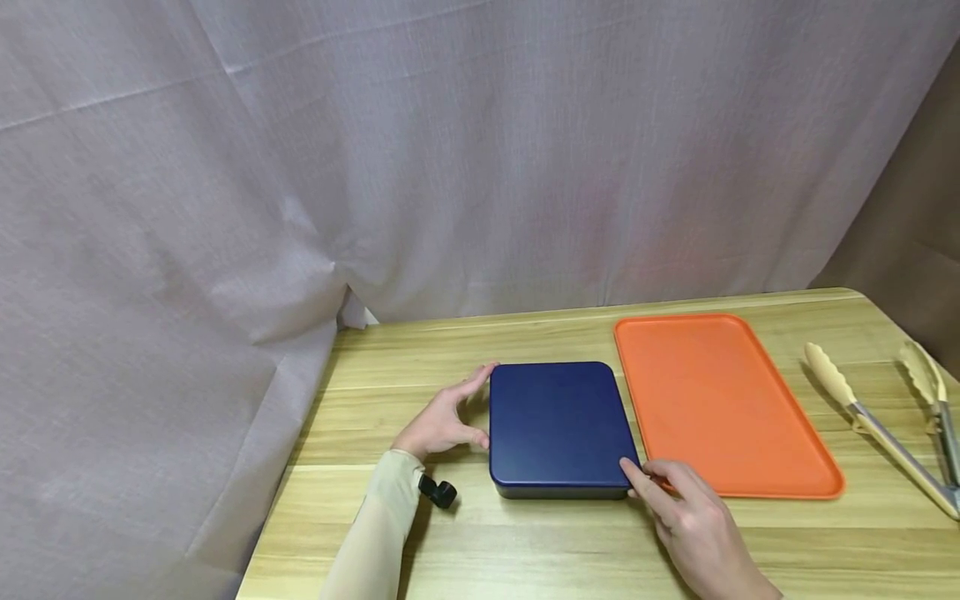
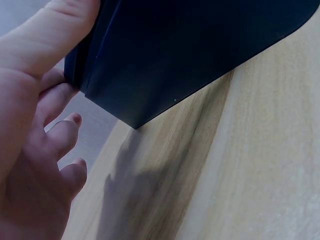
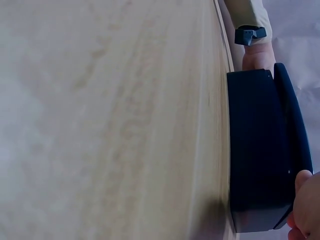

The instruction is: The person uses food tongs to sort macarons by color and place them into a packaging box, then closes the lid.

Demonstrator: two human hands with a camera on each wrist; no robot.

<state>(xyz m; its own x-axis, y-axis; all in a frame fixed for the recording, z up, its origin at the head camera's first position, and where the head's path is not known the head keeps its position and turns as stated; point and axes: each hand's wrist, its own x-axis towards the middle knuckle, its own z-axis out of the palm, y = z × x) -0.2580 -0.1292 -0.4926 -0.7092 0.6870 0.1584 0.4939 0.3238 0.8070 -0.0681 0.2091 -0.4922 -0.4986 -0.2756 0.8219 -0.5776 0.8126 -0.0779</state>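
A dark blue lid covers a shallow rectangular box, whose black base shows along the front. Seen from the right wrist, the lid looks slightly raised from the base toward its left end. My left hand spans the left side, thumb near the middle and index finger at the far corner; from the left wrist, its thumb lies along the lid's edge. At the near right corner my right hand pinches the lid, index finger on top. Its thumb is mostly hidden.
An orange tray lies flat just right of the box. Farther right are tongs with cream tips, spread apart. Everything rests on a wooden table, and a grey curtain hangs behind it.
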